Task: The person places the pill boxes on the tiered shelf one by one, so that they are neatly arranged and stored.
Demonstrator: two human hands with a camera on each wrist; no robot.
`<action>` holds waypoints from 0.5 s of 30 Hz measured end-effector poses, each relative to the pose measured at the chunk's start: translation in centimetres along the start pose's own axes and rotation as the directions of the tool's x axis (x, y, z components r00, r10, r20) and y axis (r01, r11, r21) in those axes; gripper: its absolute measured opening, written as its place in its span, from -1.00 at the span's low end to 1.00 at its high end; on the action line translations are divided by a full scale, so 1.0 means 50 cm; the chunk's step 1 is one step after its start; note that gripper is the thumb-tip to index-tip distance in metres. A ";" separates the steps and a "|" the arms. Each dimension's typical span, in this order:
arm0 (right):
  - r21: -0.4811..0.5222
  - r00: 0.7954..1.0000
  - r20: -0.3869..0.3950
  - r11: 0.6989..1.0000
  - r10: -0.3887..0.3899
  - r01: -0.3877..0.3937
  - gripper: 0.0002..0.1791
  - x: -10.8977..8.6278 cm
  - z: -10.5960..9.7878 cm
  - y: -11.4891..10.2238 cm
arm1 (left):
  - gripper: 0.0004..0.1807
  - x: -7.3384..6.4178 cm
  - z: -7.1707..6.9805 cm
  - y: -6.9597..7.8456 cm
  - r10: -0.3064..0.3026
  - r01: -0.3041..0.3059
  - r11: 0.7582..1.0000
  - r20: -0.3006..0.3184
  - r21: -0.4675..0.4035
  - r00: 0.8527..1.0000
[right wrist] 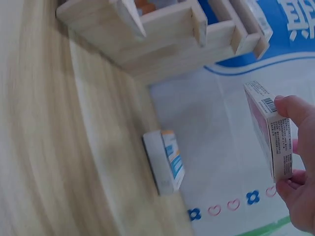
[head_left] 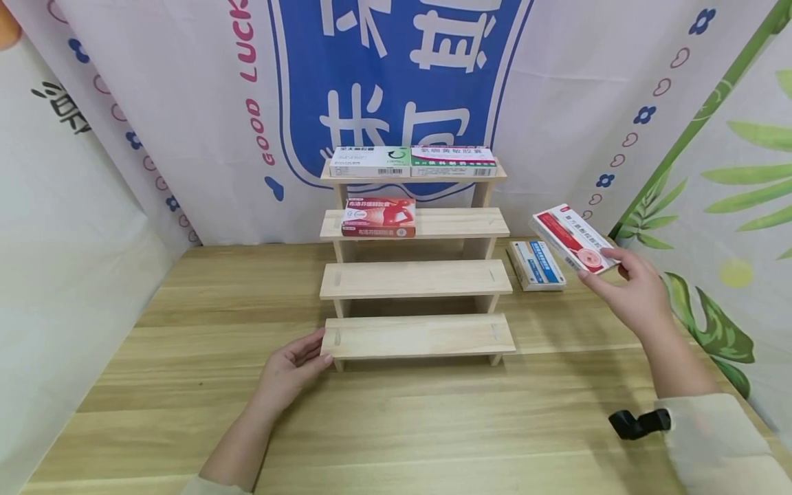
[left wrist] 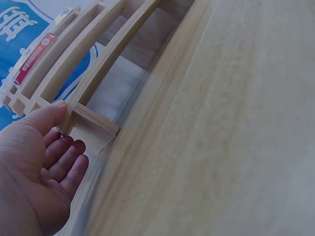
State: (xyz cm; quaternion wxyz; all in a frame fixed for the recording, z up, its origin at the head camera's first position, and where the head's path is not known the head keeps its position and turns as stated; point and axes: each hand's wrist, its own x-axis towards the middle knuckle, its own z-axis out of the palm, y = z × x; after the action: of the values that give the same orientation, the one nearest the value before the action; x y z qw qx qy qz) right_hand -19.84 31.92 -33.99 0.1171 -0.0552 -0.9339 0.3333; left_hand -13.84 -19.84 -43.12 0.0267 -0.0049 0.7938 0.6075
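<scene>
A stepped wooden rack (head_left: 416, 337) with several tiers stands on the table. My left hand (head_left: 295, 371) grips the left end of its lowest board; in the left wrist view the thumb lies on top and the fingers curl below. On the right, my right hand (head_left: 640, 292) holds a white-and-red medicine box (head_left: 572, 237) by its near end, raised above the table. A white-and-blue medicine box (head_left: 537, 265) lies on the table below it. On the rack sit a red medicine box (head_left: 379, 217), a white-and-green one (head_left: 370, 162) and a white-and-purple one (head_left: 454, 161).
The wooden table (head_left: 216, 309) extends around the rack. Behind it hangs a white cloth (head_left: 557, 89) with a blue printed panel. Printed side cloths border the table left and right. A black strap (head_left: 640, 423) sticks out from the right sleeve.
</scene>
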 end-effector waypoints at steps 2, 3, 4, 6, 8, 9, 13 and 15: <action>0.008 1.000 0.016 1.000 -0.021 0.020 -0.18 -0.004 -0.005 -0.017 | -0.41 0.000 -0.001 0.000 0.010 -0.010 1.000 0.000 -0.002 1.000; 0.015 0.999 0.019 0.999 -0.035 0.035 -0.19 -0.006 -0.008 -0.025 | -0.41 0.000 -0.001 0.000 0.013 -0.013 1.000 0.002 -0.004 1.000; 0.023 0.999 0.022 0.999 -0.048 0.048 -0.21 -0.008 -0.011 -0.033 | -0.41 0.000 -0.001 0.000 0.011 -0.011 1.000 0.002 -0.008 1.000; 0.035 0.997 0.024 0.996 -0.078 0.077 -0.24 -0.013 -0.016 -0.048 | -0.41 0.000 -0.001 0.000 0.007 -0.007 1.000 0.002 -0.009 1.000; 0.057 0.994 0.032 0.993 -0.108 0.106 -0.27 -0.016 -0.020 -0.065 | -0.42 -0.001 0.000 0.000 -0.001 0.001 1.000 0.002 -0.016 1.000; 0.067 0.992 0.042 0.991 -0.117 0.115 -0.27 -0.018 -0.021 -0.073 | -0.42 0.000 0.000 0.000 -0.005 0.005 1.000 0.002 -0.020 1.000; 0.081 0.985 0.109 0.989 -0.130 0.122 -0.24 -0.018 -0.018 -0.105 | -0.41 0.001 -0.001 0.000 -0.005 0.005 1.000 0.002 -0.024 1.000; 0.086 0.980 0.136 0.987 -0.143 0.132 -0.23 -0.015 -0.012 -0.118 | -0.41 0.001 0.000 -0.001 -0.007 0.007 1.000 0.005 -0.025 1.000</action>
State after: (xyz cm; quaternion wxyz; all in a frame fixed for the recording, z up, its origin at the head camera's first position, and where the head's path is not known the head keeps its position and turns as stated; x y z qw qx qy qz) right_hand -19.13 27.57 -29.93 0.0753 0.0378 -0.9280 0.3630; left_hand -13.88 -19.87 -43.14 0.0307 -0.0064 0.7860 0.6174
